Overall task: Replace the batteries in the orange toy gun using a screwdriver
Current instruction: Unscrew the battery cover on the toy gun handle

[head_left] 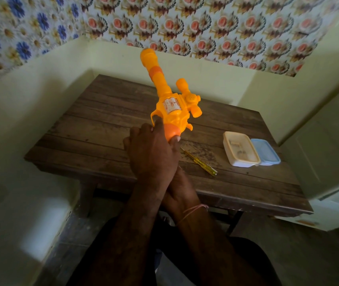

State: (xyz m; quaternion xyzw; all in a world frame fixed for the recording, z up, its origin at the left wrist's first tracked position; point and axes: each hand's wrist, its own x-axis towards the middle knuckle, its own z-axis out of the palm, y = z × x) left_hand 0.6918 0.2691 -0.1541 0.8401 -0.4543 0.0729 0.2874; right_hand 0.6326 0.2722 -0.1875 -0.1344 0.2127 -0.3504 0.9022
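A person holds an orange toy gun [169, 104] up over the wooden bench [102, 112]. The left hand [150, 149] grips the handle, with one finger at the trigger. The right hand [177, 182] is mostly hidden under it. A yellow screwdriver [199, 162] lies on the bench. Nearby sits a white box [240, 148], touching a blue lid [265, 151].

Toy gun [170, 100] held above the surface [94, 120], barrel pointing away toward the far wall, grip nearest. Both hands wrapped round the grip: left hand [150, 149] on top, right hand [180, 188] beneath and mostly hidden. Screwdriver [198, 161] flat on the surface, just right of the hands. Further right, open container [240, 148], its lid [265, 151] touching its right side.
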